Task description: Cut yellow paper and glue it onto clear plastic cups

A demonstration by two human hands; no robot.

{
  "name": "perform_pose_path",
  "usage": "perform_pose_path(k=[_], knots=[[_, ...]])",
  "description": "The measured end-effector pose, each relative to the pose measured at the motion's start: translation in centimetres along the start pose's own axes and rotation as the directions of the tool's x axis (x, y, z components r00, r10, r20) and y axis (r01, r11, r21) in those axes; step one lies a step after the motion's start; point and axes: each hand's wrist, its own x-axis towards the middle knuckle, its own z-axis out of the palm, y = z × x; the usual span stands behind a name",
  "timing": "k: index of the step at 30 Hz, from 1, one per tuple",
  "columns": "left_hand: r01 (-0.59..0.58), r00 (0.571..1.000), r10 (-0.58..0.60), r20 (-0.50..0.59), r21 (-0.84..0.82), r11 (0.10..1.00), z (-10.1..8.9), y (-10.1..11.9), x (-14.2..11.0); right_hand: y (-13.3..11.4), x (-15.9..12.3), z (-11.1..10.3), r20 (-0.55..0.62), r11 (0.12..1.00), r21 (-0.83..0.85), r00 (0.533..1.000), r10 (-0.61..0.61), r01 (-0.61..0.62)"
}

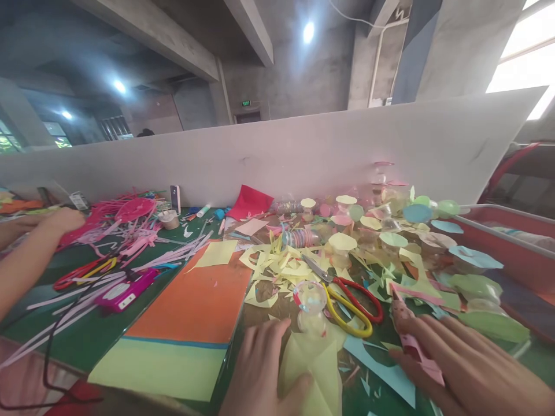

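Observation:
My left hand is at the near edge of the table, its thumb lying over a creased pale yellow paper piece and its fingers along the left side. Just beyond the paper stands a small clear plastic bottle piece with a round rim. My right hand grips a pink tool with a pointed tip; its exact kind is partly hidden by the fingers. Between the hands lie scissors with one red and one yellow handle, partly open, and a light blue paper scrap.
Orange and pale green sheets lie left of my hands. Several bottle pieces topped with paper discs crowd the right back, beside a red bin. A pink power strip and another person's arm are at left.

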Motion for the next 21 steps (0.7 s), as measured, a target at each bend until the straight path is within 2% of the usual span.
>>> perform_pose_path(k=[1,3,5,9,13,17,21], knots=[[-0.014,1.000,0.014,0.001,0.043,0.999,0.1,-0.1,0.0,-1.0,0.7,0.4,0.016,0.998,0.014,0.998,-0.065,0.065],[-0.042,0.999,0.043,-0.002,0.117,0.992,0.3,-0.3,0.0,-2.9,2.2,1.3,0.175,0.988,0.096,0.975,-0.134,0.118],[-0.057,0.998,0.061,-0.018,0.166,0.985,0.4,-0.5,-0.1,-4.5,3.4,2.3,0.262,0.986,0.132,0.955,-0.138,0.106],[-0.079,0.996,0.084,-0.019,0.183,0.980,0.5,-0.8,-0.2,-6.4,4.6,3.5,0.341,0.985,0.145,0.929,-0.143,0.099],[-0.064,0.998,0.066,-0.005,0.183,0.981,0.4,-0.6,-0.3,-7.0,4.8,3.7,0.428,0.980,0.182,0.891,-0.151,0.079],[-0.057,0.998,0.054,0.020,0.178,0.982,0.4,-0.4,-0.4,-7.1,4.6,4.2,0.465,0.984,0.167,0.875,-0.138,0.066],[-0.060,0.998,0.057,0.019,0.172,0.983,0.4,-0.2,-0.5,-7.2,4.7,4.2,0.533,0.975,0.220,0.838,-0.112,-0.010]])
